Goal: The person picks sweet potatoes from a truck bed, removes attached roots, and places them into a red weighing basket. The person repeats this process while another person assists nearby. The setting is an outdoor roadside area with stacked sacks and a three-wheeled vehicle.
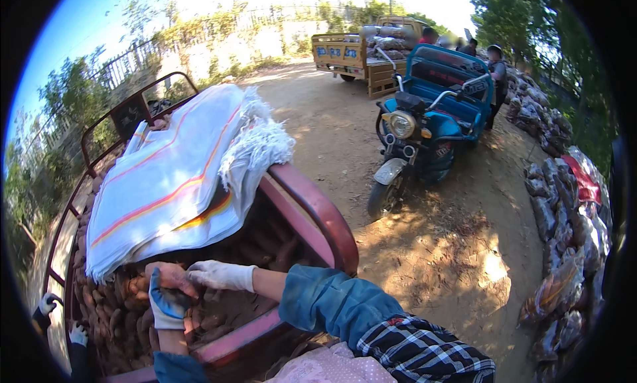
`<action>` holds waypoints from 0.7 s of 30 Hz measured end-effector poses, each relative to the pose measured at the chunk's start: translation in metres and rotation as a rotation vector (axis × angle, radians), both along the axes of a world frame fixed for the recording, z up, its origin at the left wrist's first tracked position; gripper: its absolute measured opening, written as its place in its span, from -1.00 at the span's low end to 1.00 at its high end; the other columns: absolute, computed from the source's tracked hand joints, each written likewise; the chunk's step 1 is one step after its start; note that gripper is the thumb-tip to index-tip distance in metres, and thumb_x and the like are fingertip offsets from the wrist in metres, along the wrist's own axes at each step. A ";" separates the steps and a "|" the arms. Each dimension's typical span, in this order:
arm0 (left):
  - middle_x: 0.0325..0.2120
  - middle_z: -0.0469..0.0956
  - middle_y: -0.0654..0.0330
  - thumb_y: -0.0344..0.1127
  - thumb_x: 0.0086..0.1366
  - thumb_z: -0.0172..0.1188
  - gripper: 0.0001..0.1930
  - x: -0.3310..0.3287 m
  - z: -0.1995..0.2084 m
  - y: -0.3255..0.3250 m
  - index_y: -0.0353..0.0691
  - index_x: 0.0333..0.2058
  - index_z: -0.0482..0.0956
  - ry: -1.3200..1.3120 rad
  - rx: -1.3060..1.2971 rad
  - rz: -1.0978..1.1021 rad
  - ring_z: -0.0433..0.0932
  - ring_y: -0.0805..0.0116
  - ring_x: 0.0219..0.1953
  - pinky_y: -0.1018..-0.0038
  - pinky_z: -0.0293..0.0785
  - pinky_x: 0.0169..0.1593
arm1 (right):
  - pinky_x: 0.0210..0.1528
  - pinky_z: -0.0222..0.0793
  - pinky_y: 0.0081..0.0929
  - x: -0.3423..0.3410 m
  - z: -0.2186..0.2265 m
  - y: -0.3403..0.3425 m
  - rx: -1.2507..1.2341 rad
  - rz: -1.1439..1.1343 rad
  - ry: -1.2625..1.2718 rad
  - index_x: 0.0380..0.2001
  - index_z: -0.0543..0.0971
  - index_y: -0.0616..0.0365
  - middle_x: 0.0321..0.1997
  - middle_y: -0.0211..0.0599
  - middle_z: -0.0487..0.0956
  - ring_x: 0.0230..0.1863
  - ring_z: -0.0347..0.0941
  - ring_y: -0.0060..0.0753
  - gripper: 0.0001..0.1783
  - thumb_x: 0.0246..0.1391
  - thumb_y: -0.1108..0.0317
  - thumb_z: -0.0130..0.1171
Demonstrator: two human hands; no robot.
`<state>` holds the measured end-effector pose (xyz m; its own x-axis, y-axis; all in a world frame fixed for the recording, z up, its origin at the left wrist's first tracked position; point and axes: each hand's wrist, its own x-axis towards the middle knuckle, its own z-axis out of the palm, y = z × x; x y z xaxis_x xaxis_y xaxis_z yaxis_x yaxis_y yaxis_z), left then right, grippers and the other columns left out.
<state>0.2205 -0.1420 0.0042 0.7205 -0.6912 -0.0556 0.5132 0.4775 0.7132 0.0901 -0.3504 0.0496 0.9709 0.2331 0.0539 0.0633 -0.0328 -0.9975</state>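
Observation:
Over a red cart bed (312, 207) heaped with brown roots that look like sweet potatoes (126, 323), both my hands meet on one larger, pinkish sweet potato (172, 275). My left hand (167, 303), in a white and blue coated glove, is closed around it from below. From the right comes my right hand (221, 275) in a pale glove, its fingers closed at the root's right end. Folded white woven sacks (169, 177) with red and yellow stripes and frayed edges lie on the pile just beyond my hands.
Another person's gloved hands (63, 318) are at the cart's left side. A blue three-wheeler (431, 118) stands on the dirt road, with a yellow truck (342, 55) carrying filled bags behind it. People (497, 74) stand nearby. Filled bags (564, 224) line the right roadside.

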 end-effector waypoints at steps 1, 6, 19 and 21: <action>-0.09 0.48 0.04 0.07 0.34 0.13 -0.43 -0.001 -0.003 -0.005 -0.27 0.10 0.34 0.045 -0.043 -0.087 0.47 0.11 -0.04 0.25 0.37 0.13 | -0.37 0.51 -0.49 0.008 -0.011 -0.003 -0.024 -0.017 -0.012 0.23 0.35 0.17 -0.04 -0.20 0.54 -0.20 0.51 -0.41 -0.39 0.33 -0.06 -0.03; 0.11 0.36 0.04 -0.01 0.37 0.14 -0.38 -0.017 0.002 -0.020 -0.18 0.26 0.18 0.010 -0.058 0.019 0.37 0.12 0.13 0.22 0.31 0.25 | -0.09 0.46 -0.52 0.010 -0.016 -0.003 0.024 -0.043 0.008 0.27 0.30 0.25 0.01 -0.18 0.55 -0.07 0.48 -0.47 -0.23 0.13 0.02 0.26; 0.00 0.49 0.06 0.13 0.37 0.11 -0.45 -0.030 0.019 -0.024 -0.17 0.11 0.38 0.001 -0.097 0.150 0.46 0.15 0.08 0.17 0.41 0.20 | 0.11 0.38 -0.53 0.011 -0.015 0.000 -0.059 -0.098 -0.265 0.38 0.19 0.26 0.07 -0.27 0.52 0.00 0.44 -0.50 -0.22 0.18 0.27 0.26; -0.09 0.52 0.14 0.11 0.31 0.20 -0.48 -0.010 0.006 -0.013 -0.12 0.06 0.41 0.057 -0.255 0.178 0.52 0.21 -0.01 0.28 0.50 0.08 | -0.25 0.46 -0.63 0.010 -0.005 0.000 0.191 0.041 -0.048 0.29 0.35 0.19 -0.12 -0.35 0.59 -0.29 0.47 -0.67 -0.41 0.24 0.25 0.20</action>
<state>0.2108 -0.1555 0.0102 0.8321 -0.5514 0.0595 0.4413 0.7232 0.5313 0.1004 -0.3505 0.0448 0.9563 0.2531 0.1465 0.1080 0.1601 -0.9812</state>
